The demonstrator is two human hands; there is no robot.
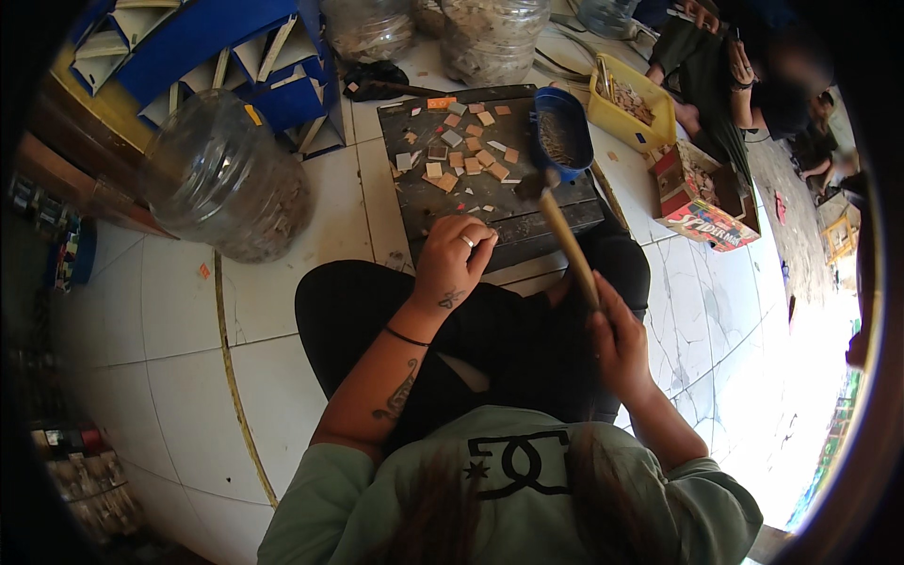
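Note:
My right hand (619, 334) is wrapped round the wooden handle of a hammer (569, 247). Its dark head is raised near the right side of a low dark board (411, 205). At the board's near edge, my left hand (456, 252) is closed, thumb and forefinger pinched together. Whatever may be between those fingertips is too small to make out. Scattered over the board are several small flat tile pieces (474, 166), tan, pinkish, grey and white. An oval blue tub (586, 127) holding thin dark bits, perhaps nails, stands at the board's far right corner.
A large clear plastic jug (221, 188) with pieces inside stands at left. Behind it are blue bins (202, 52); more filled jugs (496, 42) stand at the back. To the right are a yellow basket (650, 141) and a red box (692, 209). Another person (786, 104) sits beyond.

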